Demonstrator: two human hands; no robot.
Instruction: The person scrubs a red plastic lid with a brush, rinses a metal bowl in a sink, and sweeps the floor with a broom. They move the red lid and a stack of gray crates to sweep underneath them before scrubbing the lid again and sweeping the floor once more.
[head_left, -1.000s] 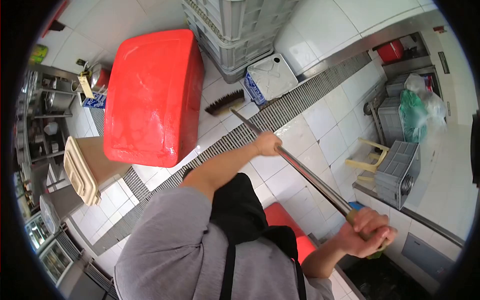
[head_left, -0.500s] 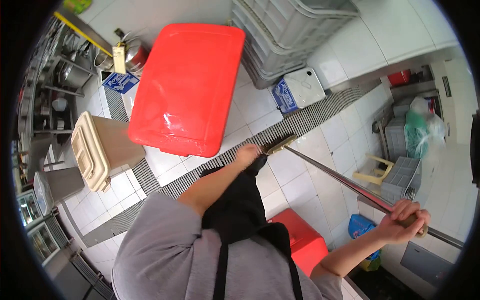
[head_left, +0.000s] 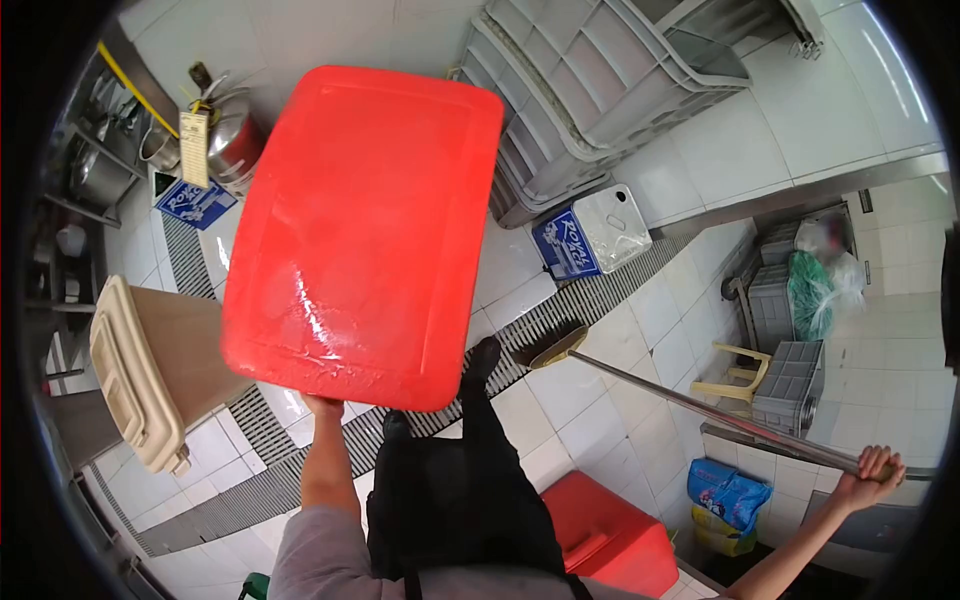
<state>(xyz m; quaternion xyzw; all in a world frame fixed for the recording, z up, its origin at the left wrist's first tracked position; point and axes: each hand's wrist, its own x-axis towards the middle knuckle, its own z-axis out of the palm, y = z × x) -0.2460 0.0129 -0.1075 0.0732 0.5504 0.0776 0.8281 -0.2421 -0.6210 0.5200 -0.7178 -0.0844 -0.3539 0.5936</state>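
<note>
My right hand [head_left: 872, 474] is closed around the upper end of a broom's metal handle [head_left: 690, 402], out at the right. The broom head [head_left: 557, 346], a tan block with dark bristles, rests at the edge of the floor drain grating near my foot. My left hand [head_left: 322, 405] is at the near edge of a large bin with a red lid [head_left: 370, 230]. Its fingers go under the lid's rim and are hidden. The red lid looks wet and shiny near that edge.
A beige lidded bin [head_left: 140, 380] stands left of the red-lidded one. Grey crates [head_left: 590, 90] are stacked against the wall beside a blue-and-white tin [head_left: 590, 235]. A red container [head_left: 605, 535] is beside my legs. Slotted grating [head_left: 640, 275] crosses the tiled floor.
My left hand has moved left from near the broom head to the red lid's near edge. My right hand, still on the broom handle, appears farther right and lower. The camera view has shifted.
</note>
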